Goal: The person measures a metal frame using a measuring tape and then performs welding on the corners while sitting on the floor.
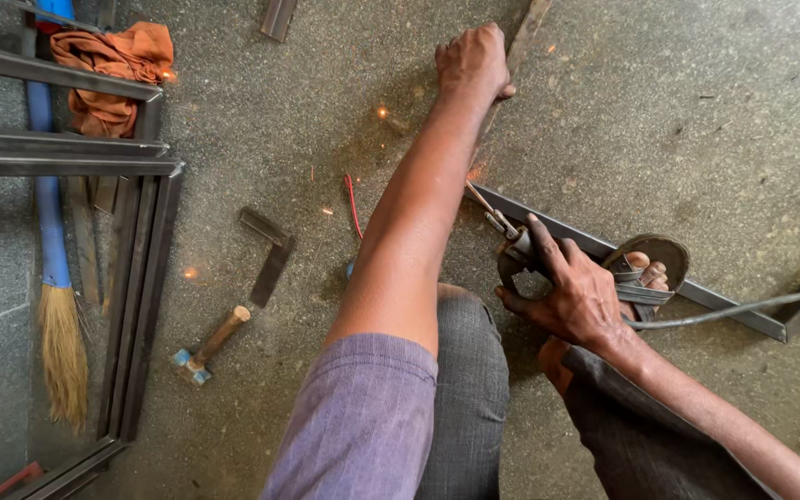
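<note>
My left arm hides the weld joint; my left hand (472, 60) fists onto a steel strip (522, 37), my right hand (571, 296) grips the electrode holder (516, 250).

The left forearm (409, 231) covers the spot where the welding rod (481, 202) meets the steel bar (733, 310), so the tip's contact cannot be seen. Beyond that forearm, the left hand (472, 60) is fisted over a second bar (528, 28), hiding what lies under it. The right hand (571, 296) wraps the electrode holder (516, 250), concealing its grip. The cable (752, 310) runs off the right edge; the stacked frames (131, 268) are cut by the left edge.
</note>
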